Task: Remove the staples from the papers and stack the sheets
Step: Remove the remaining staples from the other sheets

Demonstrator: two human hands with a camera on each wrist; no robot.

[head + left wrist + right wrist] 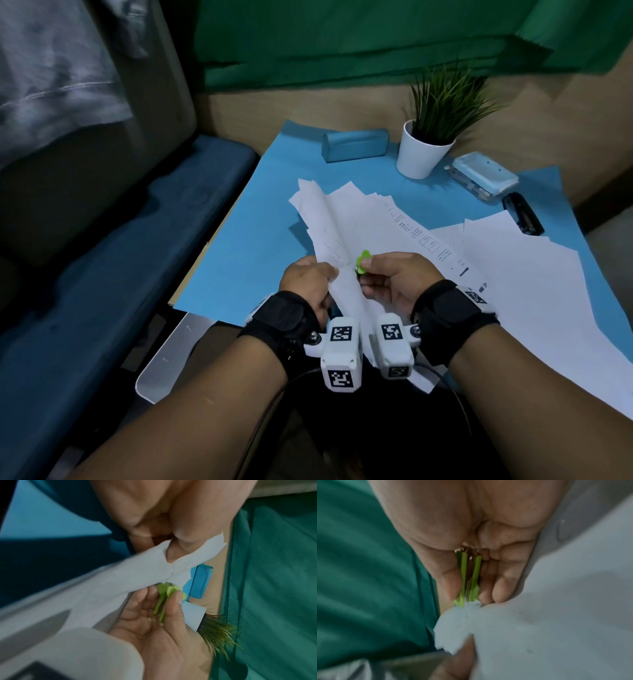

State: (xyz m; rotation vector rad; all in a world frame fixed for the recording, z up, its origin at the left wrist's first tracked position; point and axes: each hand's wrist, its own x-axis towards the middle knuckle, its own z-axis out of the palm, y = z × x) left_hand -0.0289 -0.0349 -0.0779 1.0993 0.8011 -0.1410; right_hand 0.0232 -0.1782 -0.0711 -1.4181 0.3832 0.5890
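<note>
Both hands meet over the near edge of the bench (260, 219), which is covered in blue paper. Left hand (308, 279) pinches the torn corner of a stapled bundle of papers (342, 240), lifted and folded lengthwise. Right hand (397, 279) grips a green staple remover (363, 262), thumb and fingers curled round it, its tip touching the bundle's corner. Loose white sheets (520, 274) spread toward the right edge. Along the far edge stand a blue case (354, 144), a potted plant (423, 150), a hole punch (484, 176) and a black stapler (522, 212).
</note>
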